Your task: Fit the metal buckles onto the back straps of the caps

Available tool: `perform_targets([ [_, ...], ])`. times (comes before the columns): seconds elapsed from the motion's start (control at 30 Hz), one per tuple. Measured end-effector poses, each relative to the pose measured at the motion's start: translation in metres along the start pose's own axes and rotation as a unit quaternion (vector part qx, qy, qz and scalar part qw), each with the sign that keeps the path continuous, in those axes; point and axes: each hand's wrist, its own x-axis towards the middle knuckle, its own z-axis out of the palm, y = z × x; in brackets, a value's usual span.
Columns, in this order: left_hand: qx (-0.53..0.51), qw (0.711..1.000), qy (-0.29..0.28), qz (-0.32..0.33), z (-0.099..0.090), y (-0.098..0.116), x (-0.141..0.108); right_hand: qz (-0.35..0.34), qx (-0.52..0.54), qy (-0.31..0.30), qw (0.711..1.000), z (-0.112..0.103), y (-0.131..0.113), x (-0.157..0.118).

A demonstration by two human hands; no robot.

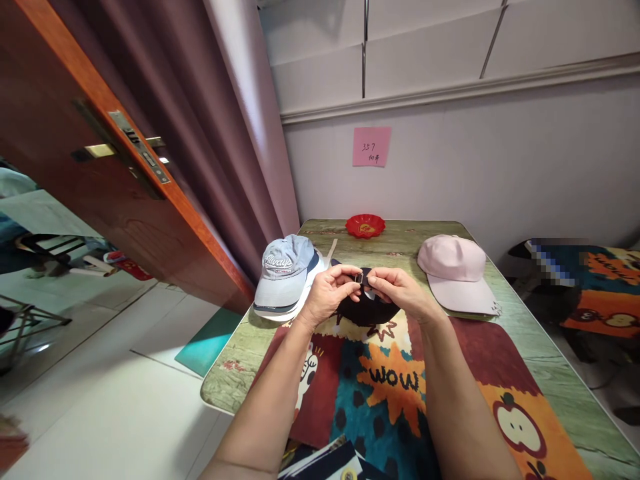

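Black cap [367,313], on the table [233,363] between the blue cap [285,267] at ten o'clock and pink cap [454,267] at two, looks unfinished, left hand [330,292] pinching its buckle [360,279], right hand [400,291] its strap [365,274], threading impossible to tell.

At the left of the desk [230,380], nested caps [285,267]; at the right, a single cap [453,267]. Between these, in the left hand [333,290] and right hand [400,292], a middle cap [365,312], above the rear of a mat [347,373]. Farther back, near the desk's rear edge, a dish [365,227]. Behind, on the wall [325,180], a note [372,147]. Left of the desk, a door [100,213].
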Motion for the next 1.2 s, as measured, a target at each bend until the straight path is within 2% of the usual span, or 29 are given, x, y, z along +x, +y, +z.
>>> perform_targets([
  [0.3, 0.008, 1.000, -0.012, -0.002, -0.001, -0.004, -0.001, -0.020, -0.020, 0.022, 0.999, 0.002, -0.003, 0.001],
  [0.5, 0.024, 1.000, 0.013, 0.008, -0.003, -0.008, 0.000, -0.020, 0.064, 0.073, 0.995, 0.013, 0.003, 0.009],
  [0.63, 0.029, 0.999, 0.012, 0.019, -0.005, -0.007, 0.000, -0.048, 0.076, 0.070, 0.993, 0.018, 0.005, 0.012],
  [0.8, 0.077, 0.994, 0.040, 0.064, -0.005, 0.000, -0.002, -0.088, -0.013, 0.065, 0.994, 0.013, 0.003, 0.009],
  [0.9, 0.117, 0.990, 0.038, 0.076, -0.001, 0.006, -0.003, -0.108, -0.081, 0.091, 0.987, 0.008, 0.002, 0.007],
  [1.1, 0.050, 0.993, 0.105, 0.004, 0.003, 0.005, -0.002, -0.128, -0.118, 0.143, 0.974, 0.006, 0.003, 0.008],
  [1.2, 0.078, 0.990, 0.120, -0.011, 0.004, 0.004, -0.001, -0.129, -0.135, 0.147, 0.971, 0.009, 0.002, 0.009],
])
